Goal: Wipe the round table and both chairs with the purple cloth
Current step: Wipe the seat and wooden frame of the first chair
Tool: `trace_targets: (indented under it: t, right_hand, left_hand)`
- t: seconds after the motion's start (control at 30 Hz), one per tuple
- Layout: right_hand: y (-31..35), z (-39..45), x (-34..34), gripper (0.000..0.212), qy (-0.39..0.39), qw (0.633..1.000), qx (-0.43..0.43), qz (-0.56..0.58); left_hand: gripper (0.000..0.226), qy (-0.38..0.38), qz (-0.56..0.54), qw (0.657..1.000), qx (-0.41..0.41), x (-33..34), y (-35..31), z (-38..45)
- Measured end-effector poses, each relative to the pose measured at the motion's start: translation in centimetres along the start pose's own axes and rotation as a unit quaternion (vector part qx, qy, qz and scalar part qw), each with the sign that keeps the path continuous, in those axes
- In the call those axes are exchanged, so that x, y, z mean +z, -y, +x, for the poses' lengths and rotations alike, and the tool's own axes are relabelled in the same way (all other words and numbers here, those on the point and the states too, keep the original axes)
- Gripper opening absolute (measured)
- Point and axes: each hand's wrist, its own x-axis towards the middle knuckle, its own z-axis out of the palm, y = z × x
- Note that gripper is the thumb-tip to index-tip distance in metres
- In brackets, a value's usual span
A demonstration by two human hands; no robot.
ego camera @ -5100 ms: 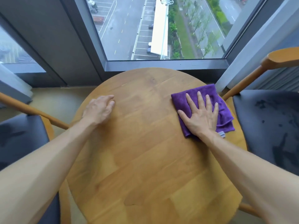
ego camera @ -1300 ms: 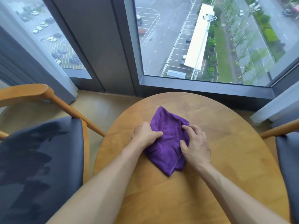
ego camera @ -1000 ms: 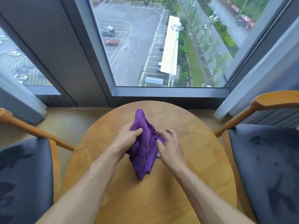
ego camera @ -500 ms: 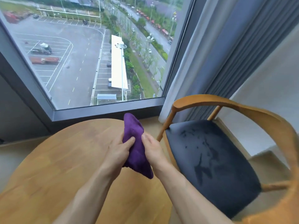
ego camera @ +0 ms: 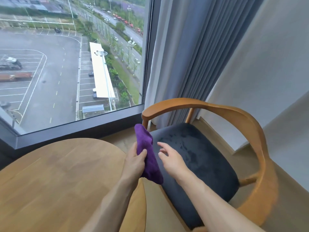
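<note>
cloth: purple cloth [ego camera: 148, 158] is bunched up and hanging upright in the air, off the wood, right over the gap btwn tabletop edge and chair seat
left hand: left hand [ego camera: 135, 162] is gripping the cloth around its middle, thumb pressing the front, fingers wrapped behind; top of the cloth is poking up toward 12 o'clock, bottom end dangling toward 5
right hand: right hand [ego camera: 170, 159] is hovering just beside the cloth at its 3 o'clock, not touching afaict, fingers loosely spread and holding nothing
tabletop: round wooden tabletop [ego camera: 58, 178] is filling the 7-9 o'clock part of the view
chair: chair [ego camera: 197, 161] w/ dark seat and curved wooden backrest is sitting at 3-4 o'clock, close by the tabletop; seat fabric is showing darker smudgy patches
bg: window [ego camera: 66, 61] at 11 o'clock looking down on a parking lot, grey curtain [ego camera: 192, 52] hanging at 1 o'clock behind the chair
</note>
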Motion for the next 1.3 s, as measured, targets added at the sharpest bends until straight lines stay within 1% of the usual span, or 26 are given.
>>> trace_targets:
  t: [0.1, 0.17, 0.27, 0.3, 0.33, 0.37, 0.4, 0.43, 0.5, 0.53, 0.6, 0.67, 0.7, 0.77, 0.8, 0.83, 0.9, 1.0, 1.07, 1.17, 1.23, 1.3]
  right_hand:
    - [-3.1, 3.0, -2.9, 0.043, 0.004, 1.0, 0.018, -0.016]
    - [-5.3, 5.4, -5.1, 0.044, 0.016, 0.999, 0.031, -0.017]
    - [-9.4, 9.6, -8.5, 0.045, 0.041, 0.997, 0.044, -0.043]
    - [-10.7, 10.9, -9.5, 0.046, 0.047, 0.996, 0.047, -0.056]
    - [-12.1, 12.3, -10.5, 0.046, 0.055, 0.995, 0.047, -0.071]
    - [-13.6, 13.6, -11.5, 0.047, 0.064, 0.993, 0.044, -0.087]
    - [-15.1, 14.9, -12.4, 0.048, 0.074, 0.991, 0.038, -0.105]
    - [-16.4, 16.2, -13.2, 0.049, 0.083, 0.988, 0.029, -0.126]
    - [-18.8, 18.6, -14.5, 0.05, 0.101, 0.981, 0.014, -0.167]
    - [-19.9, 19.6, -15.0, 0.05, 0.108, 0.977, 0.01, -0.181]
    - [-21.9, 21.3, -15.5, 0.051, 0.114, 0.973, 0.003, -0.2]
    - [-23.3, 22.2, -15.4, 0.053, 0.114, 0.97, -0.003, -0.216]
    - [-23.7, 22.5, -15.1, 0.055, 0.111, 0.967, -0.005, -0.23]
    - [-24.3, 22.7, -14.2, 0.059, 0.093, 0.957, -0.018, -0.275]
    - [-24.5, 22.9, -13.8, 0.062, 0.086, 0.949, -0.032, -0.301]
    - [-24.7, 23.3, -13.4, 0.066, 0.081, 0.941, -0.045, -0.326]
    - [-25.4, 24.2, -13.3, 0.073, 0.08, 0.925, -0.055, -0.367]
    - [-26.8, 25.0, -13.3, 0.079, 0.09, 0.909, -0.047, -0.403]
    - [-27.2, 24.9, -13.2, 0.08, 0.089, 0.911, -0.048, -0.4]
    - [-27.0, 25.0, -13.2, 0.077, 0.09, 0.917, -0.046, -0.385]
    - [-26.9, 25.1, -13.5, 0.072, 0.082, 0.925, -0.042, -0.369]
    - [-26.6, 25.3, -13.8, 0.069, 0.067, 0.938, -0.033, -0.338]
  left_hand:
    - [0.024, -0.056, 0.082, 0.995, 0.008, 3.1, 1.0, 2.5]
    - [0.023, -0.105, 0.154, 0.982, 0.015, 5.3, 2.1, 5.2]
    - [0.015, -0.194, 0.247, 0.948, 0.041, 9.3, 4.7, 9.6]
    - [0.016, -0.213, 0.28, 0.934, 0.055, 10.8, 5.9, 11.2]
    - [0.023, -0.222, 0.32, 0.919, 0.064, 12.5, 7.2, 12.9]
    - [0.032, -0.219, 0.377, 0.898, 0.061, 14.3, 8.7, 14.6]
    - [0.04, -0.195, 0.449, 0.87, 0.052, 16.1, 10.3, 16.1]
    - [0.044, -0.155, 0.522, 0.838, 0.039, 17.9, 11.9, 17.4]
    - [0.053, -0.088, 0.617, 0.782, 0.013, 21.5, 14.8, 19.0]
    - [0.059, -0.078, 0.637, 0.767, 0.007, 22.9, 15.9, 19.6]
    - [0.061, -0.094, 0.657, 0.748, 0.007, 24.0, 16.7, 20.5]
    - [0.059, -0.11, 0.675, 0.729, 0.026, 23.5, 16.8, 21.2]
    - [0.063, -0.106, 0.683, 0.722, 0.033, 23.0, 17.1, 21.3]
    - [0.082, -0.088, 0.687, 0.721, 0.026, 22.2, 17.7, 21.1]
    - [0.088, -0.087, 0.683, 0.725, 0.031, 22.2, 18.1, 21.1]
    - [0.088, -0.092, 0.675, 0.731, 0.041, 22.1, 18.6, 21.2]
    - [0.081, -0.117, 0.657, 0.742, 0.06, 22.1, 19.5, 21.9]
    - [0.067, -0.148, 0.639, 0.753, 0.047, 22.4, 19.7, 23.8]
    - [0.058, -0.166, 0.621, 0.765, 0.041, 23.1, 19.3, 25.3]
    - [0.046, -0.193, 0.583, 0.787, 0.063, 24.3, 19.0, 27.8]
    - [0.049, -0.17, 0.567, 0.803, 0.064, 25.6, 18.3, 29.5]
    - [0.049, -0.116, 0.56, 0.814, 0.099, 27.9, 17.8, 30.8]
